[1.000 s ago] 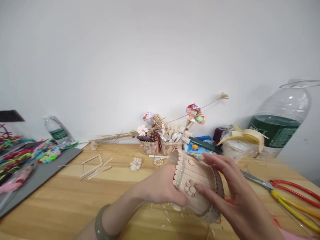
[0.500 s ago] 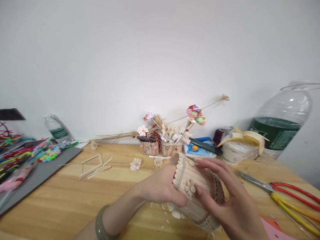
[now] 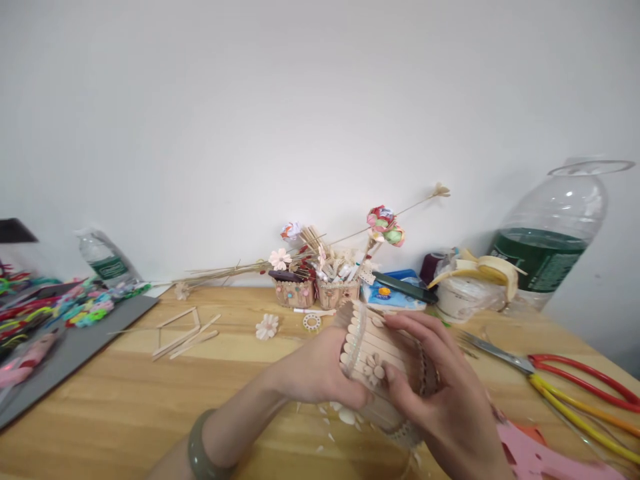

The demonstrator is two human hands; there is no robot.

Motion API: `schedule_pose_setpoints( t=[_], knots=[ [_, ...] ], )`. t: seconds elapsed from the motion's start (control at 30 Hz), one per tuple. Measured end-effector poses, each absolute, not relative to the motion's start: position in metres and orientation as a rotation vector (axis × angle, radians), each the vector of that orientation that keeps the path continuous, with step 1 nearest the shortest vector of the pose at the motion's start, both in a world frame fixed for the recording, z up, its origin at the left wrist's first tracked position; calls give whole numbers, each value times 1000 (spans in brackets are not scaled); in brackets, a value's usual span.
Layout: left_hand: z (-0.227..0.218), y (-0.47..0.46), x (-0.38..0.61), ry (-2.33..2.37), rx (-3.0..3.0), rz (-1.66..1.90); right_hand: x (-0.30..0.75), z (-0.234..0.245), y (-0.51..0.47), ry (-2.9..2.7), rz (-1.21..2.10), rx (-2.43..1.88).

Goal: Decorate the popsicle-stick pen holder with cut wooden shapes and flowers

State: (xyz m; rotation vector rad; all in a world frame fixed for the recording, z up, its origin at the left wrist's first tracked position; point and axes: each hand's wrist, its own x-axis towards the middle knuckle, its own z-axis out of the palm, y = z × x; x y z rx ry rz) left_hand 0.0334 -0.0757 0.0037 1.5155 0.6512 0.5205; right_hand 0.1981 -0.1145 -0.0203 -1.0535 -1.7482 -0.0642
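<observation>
Both my hands hold a small holder made of pale craft sticks, tilted on its side above the wooden table. It has a wooden flower on its side, a glittery band at one end and lace trim at the other. My left hand grips the holder's open end, with a green bangle on the wrist. My right hand wraps over the top and right side, its thumb pressed beside the flower.
Loose craft sticks and a paper flower lie to the left. Small stick baskets with flowers stand at the wall. A grey tray of coloured items, scissors with red and yellow handles, a big plastic bottle.
My right hand has closed further round the stick holder, its thumb now pressed beside the flower. The view shifted slightly.
</observation>
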Motion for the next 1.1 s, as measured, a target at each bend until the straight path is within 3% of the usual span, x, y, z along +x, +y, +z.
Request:
schedule_pose_setpoints(
  t=[0.33, 0.53, 1.1],
  knots=[
    [1, -76, 36, 656, 1468, 530, 198, -25, -111, -1660, -204, -1063],
    [3, -72, 31, 595, 1432, 527, 203, -26, -114, -1557, -17, -1069],
    [8, -68, 30, 537, 1571, 478, 209, -1, -122, -1980, -82, -955]
  ],
)
